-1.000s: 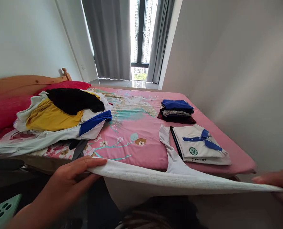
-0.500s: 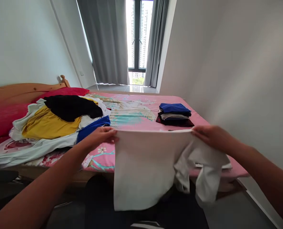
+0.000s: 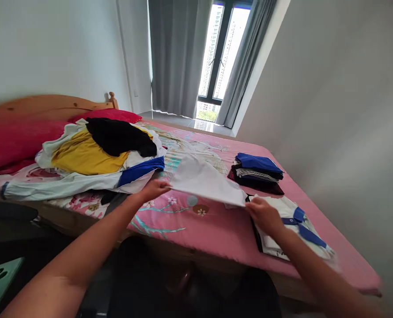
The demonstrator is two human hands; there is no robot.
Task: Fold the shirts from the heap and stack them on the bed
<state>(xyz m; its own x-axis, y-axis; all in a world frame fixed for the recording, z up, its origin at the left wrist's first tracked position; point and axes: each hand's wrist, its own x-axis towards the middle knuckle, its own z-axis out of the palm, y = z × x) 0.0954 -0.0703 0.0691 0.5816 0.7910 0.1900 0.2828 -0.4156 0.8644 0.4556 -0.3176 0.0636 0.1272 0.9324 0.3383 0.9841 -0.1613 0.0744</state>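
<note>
A white garment, probably a shirt, is stretched between my hands over the bed. My left hand pinches its near left corner. At the near right corner, my right hand grips the edge. The cloth's far part spreads forward over the patterned bedsheet; whether it touches the sheet everywhere I cannot tell. Just beside my right hand lies a stack of white folded clothes with blue trim on top. Behind it is a pile of dark and blue folded clothes.
A loose heap of clothes sits at the left, with a yellow garment, a black one and a blue-and-white one. Red pillows lean by the wooden headboard. A light green phone shows at the lower left.
The white garment has gone from hanging down in front of the bed to spreading forward over it. Both hands still hold its edge. The view has tilted and turned left.
</note>
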